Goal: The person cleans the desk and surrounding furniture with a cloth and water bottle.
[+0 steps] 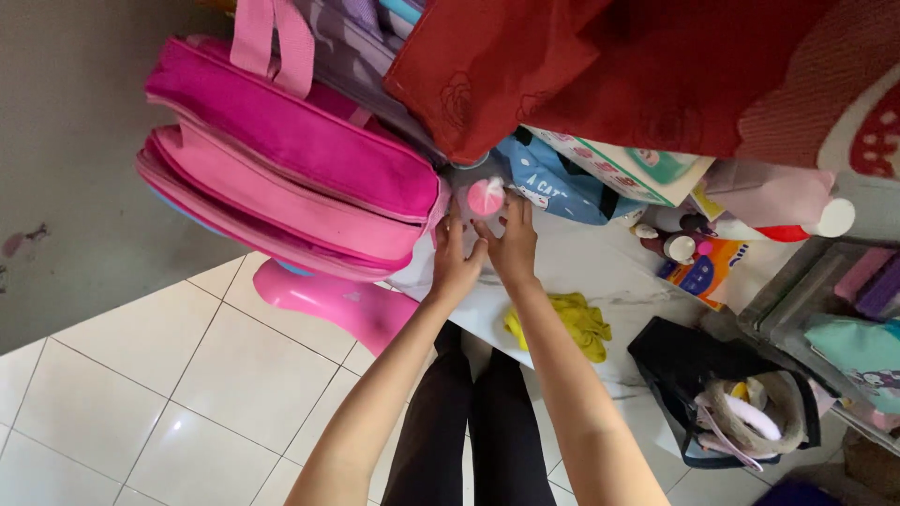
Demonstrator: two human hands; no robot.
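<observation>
The left hand (454,265) and the right hand (512,245) reach out side by side, fingers curled around a clear bottle with a pink lid (485,197) beside the big pink backpack (281,169). Further right, a black bag (694,375) holds soft fluffy things. They sit on a white table (600,272) above a white tiled floor (187,375).
</observation>
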